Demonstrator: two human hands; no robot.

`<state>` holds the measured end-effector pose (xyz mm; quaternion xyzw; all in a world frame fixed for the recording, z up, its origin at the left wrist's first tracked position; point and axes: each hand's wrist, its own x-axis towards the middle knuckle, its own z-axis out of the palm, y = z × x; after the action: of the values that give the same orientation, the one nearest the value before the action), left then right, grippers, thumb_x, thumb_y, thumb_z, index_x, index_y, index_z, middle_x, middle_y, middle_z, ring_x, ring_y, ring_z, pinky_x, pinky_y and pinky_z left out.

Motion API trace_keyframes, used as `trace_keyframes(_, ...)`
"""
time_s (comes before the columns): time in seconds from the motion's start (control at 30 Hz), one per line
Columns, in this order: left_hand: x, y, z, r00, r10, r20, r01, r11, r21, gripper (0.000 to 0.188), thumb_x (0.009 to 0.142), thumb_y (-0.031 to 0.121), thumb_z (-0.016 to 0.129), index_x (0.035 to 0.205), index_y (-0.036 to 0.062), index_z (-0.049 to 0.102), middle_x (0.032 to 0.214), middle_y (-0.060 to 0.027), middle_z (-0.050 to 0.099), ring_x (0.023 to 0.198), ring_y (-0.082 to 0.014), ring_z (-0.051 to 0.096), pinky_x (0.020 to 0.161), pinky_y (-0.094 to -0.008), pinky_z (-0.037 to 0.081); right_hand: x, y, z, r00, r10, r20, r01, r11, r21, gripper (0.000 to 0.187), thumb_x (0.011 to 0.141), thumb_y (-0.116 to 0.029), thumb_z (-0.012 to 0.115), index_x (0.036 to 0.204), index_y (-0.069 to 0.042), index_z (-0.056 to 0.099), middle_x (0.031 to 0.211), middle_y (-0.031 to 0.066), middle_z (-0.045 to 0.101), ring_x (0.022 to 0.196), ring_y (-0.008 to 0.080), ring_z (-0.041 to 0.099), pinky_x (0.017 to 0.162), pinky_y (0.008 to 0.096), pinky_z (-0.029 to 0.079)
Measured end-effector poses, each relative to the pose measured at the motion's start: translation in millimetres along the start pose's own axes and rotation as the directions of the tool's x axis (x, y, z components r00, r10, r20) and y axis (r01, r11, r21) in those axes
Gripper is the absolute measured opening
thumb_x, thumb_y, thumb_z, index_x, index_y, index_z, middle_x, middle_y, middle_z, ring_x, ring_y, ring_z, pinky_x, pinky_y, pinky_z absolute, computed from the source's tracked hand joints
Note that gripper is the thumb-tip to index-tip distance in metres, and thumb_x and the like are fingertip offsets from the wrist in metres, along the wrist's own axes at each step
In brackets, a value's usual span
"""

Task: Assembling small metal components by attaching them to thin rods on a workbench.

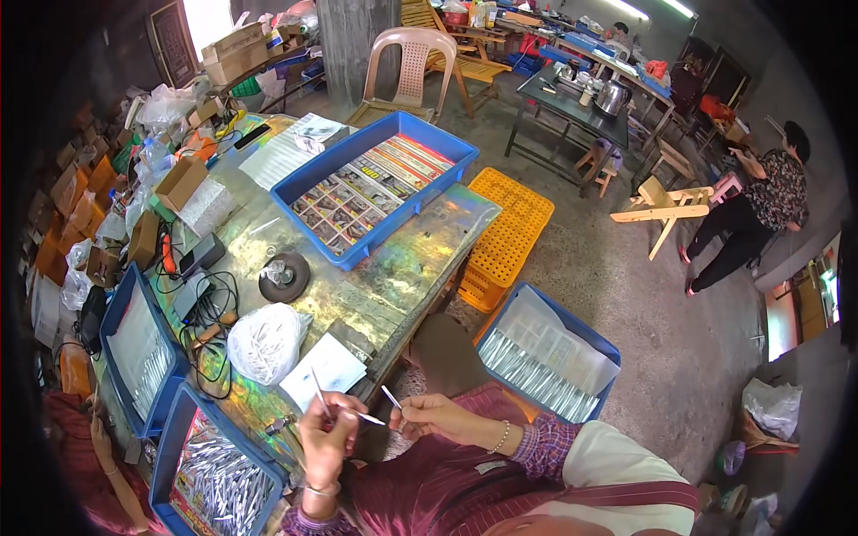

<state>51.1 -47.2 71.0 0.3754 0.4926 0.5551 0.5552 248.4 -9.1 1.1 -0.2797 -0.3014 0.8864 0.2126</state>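
My left hand [325, 443] is closed on thin, silvery, stick-like pieces; one piece [318, 389] points up from the fingers, and another with a pointed tip [367, 417] reaches toward the right. Between the fingertips of my right hand [440, 418] is a short pale stick [390, 396], tilted up to the left. The two hands are close together but apart, in front of my dark red apron [420, 487]. Left of them, a blue tray [159, 491] is heaped with loose silvery pieces [223, 473]. Their exact kind is too small to make out.
A white paper [308, 382] and a plastic bag of pieces [266, 344] lie on the table. Beyond is a newspaper-lined blue tray [413, 212]. Right stands a blue tray of silvery pieces [609, 390], near yellow crates [509, 223]. A co-worker's arm [121, 482] shows at lower left.
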Motion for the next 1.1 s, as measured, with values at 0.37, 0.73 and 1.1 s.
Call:
trace_keyframes(0.37, -11, -32, 10, 0.986, 0.164, 0.015, -0.165, 0.984, 0.065, 0.009, 0.083, -0.001, 0.056, 0.089, 0.0021, 0.051, 0.082, -0.0081, 0.061, 0.050, -0.0022, 0.043, 0.043, -0.0156, 0.033, -7, -2, 9, 0.999, -0.032, -0.021, 0.031, 0.999, -0.039, 0.021, 0.089, -0.019, 0.055, 0.102, -0.003, 0.058, 0.091, 0.0013, 0.060, 0.075, 0.0063, 0.055, 0.068, 0.0193, 0.046)
trace_keyframes(0.73, -12, -46, 24, 0.987, 0.154, 0.044, -0.160, 0.960, 0.230, 0.012, 0.077, -0.006, 0.059, 0.087, -0.0011, 0.058, 0.072, 0.0011, 0.057, 0.061, -0.0031, 0.049, 0.054, -0.0169, 0.039, -8, 0, 9, 0.994, -0.069, -0.081, 0.066, 0.997, -0.034, 0.018, 0.087, -0.015, 0.057, 0.098, -0.002, 0.060, 0.080, -0.0015, 0.057, 0.069, 0.0043, 0.052, 0.061, 0.0168, 0.042)
trace_keyframes(1.1, -17, -54, 23, 0.985, 0.172, -0.016, -0.166, 0.969, 0.183, 0.008, 0.079, -0.004, 0.057, 0.085, 0.0017, 0.056, 0.077, -0.0022, 0.061, 0.054, 0.0003, 0.042, 0.047, -0.0161, 0.034, -9, -2, 8, 0.986, -0.141, -0.089, 0.129, 0.983, -0.131, 0.022, 0.087, -0.011, 0.056, 0.105, 0.001, 0.058, 0.078, -0.0008, 0.056, 0.066, 0.0050, 0.048, 0.059, 0.0188, 0.037)
